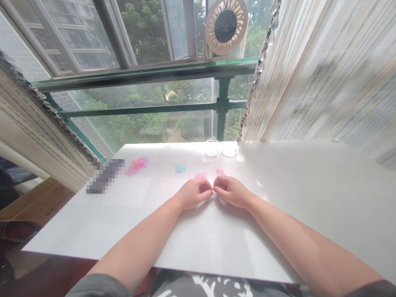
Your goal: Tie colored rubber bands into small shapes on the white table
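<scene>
My left hand (196, 194) and my right hand (230, 190) meet over the middle of the white table (122, 228). On each, thumb and fingers are pinched together, with the fingertips almost touching. Whatever lies between them is too small to make out. Just beyond the left hand is a small heap of pink bands (201, 175), partly covered by it. Reddish-pink bands (219, 170) lie right behind the right hand. Farther left are a blue heap of bands (180, 168) and a larger mixed pink, orange and purple heap (138, 165). A few pale yellow-green bands (241, 169) lie to the right.
A clear round container (212, 148) and a second round clear piece (229, 152) stand at the table's far edge. A blurred-out dark object (105, 176) lies at the left edge. A white fan (227, 27) stands by the window, beyond a green railing (147, 109). Curtains hang on both sides.
</scene>
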Demonstrator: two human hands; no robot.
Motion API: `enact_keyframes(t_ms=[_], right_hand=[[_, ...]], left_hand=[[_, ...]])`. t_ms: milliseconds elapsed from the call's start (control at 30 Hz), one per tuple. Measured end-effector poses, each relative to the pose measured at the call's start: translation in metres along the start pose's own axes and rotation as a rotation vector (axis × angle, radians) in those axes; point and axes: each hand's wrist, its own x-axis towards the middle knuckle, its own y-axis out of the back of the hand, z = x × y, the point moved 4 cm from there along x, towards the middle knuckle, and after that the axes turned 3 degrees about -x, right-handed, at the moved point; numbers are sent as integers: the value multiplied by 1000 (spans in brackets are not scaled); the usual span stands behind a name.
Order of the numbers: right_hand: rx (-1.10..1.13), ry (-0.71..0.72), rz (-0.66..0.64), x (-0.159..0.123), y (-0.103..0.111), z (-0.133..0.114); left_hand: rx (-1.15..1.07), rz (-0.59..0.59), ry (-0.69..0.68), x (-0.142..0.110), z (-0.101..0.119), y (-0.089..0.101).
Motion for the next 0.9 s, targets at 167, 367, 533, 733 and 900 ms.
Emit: enact_keyframes(t_ms=[167,367,533,733,900], right_hand=[[4,-7,-10,0,0,-1],[0,-13,-21,0,0,-1],[2,-18,-17,0,-1,1],[1,-1,-13,0,-1,2],[-12,1,-6,0,-1,2]], left_hand=[[-10,0,2,0,0,0],[-18,-8,-2,0,0,0],[-16,-7,-12,0,0,0],[-1,-15,-17,0,1,0],[-6,-13,-12,0,2,0]])
